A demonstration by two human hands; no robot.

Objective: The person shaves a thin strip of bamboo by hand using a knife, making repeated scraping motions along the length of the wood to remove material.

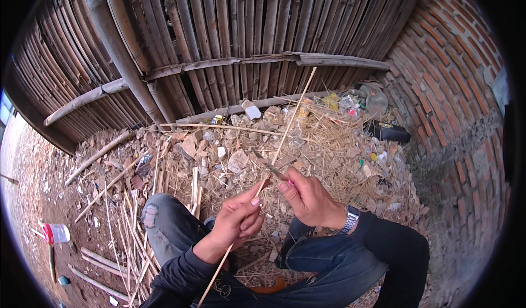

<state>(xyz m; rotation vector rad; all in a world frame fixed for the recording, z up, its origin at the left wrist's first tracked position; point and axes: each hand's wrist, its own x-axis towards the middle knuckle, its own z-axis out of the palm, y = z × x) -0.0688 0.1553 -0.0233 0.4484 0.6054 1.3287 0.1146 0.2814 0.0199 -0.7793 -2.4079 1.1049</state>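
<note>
A long, thin bamboo strip (296, 110) slants from my lap up toward the bamboo wall. My left hand (234, 220) is closed round its lower half, thumb on top. In my right hand (316, 203), which wears a metal-band watch (350, 220), is a knife (265, 163). Its dark blade points up and left and crosses the strip just above my left fingers. My right fingers cover most of the handle; a bit of pink shows beside them. Both hands are close together above my bent legs (329, 253).
Split bamboo strips (134, 231) lie heaped by my left knee. Farther left is a clear tub with a red rim (56, 233). Rubble, shavings and litter (323, 127) spread before the bamboo wall (235, 28); a black case-like object (389, 131) lies near the brick wall (438, 78).
</note>
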